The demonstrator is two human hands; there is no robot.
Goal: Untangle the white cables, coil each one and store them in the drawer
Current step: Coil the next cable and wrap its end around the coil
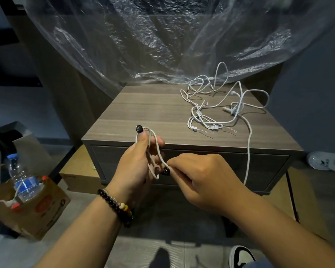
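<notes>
Centre of the frame, just in front of the nightstand's (162,113) near edge: left hand (137,163) raised with the thumb pointing up, fingers curled, a few turns of white cord (153,149) looped round thumb and fingers as a small coil. Black-painted nails on that hand; beaded bracelets (116,206) at its wrist. Right hand (203,178) close beside it, back toward the camera, fingertips pressed together and pinching the same cord at the coil's lower end; exact finger placement hidden behind the knuckles.

Right centre: one long white strand (249,151) hanging off the nightstand's front edge, down across the closed drawer front (230,169); lower end lost behind the right forearm, link to the held coil impossible to tell.

Upper right of the wooden top: tangled white cables (217,105) in loose overlapping loops, several arching up off the surface, small plugs and round sliders among them, well apart from both hands.

Upper part of the frame: crinkled clear plastic sheet (143,45) draped behind and above the nightstand.

Lower left: open cardboard box (37,209) on the floor, a plastic water bottle (21,178) with a blue cap standing in it.

Bottom edge, right of centre: black-and-white shoe (242,256) on the grey floor
</notes>
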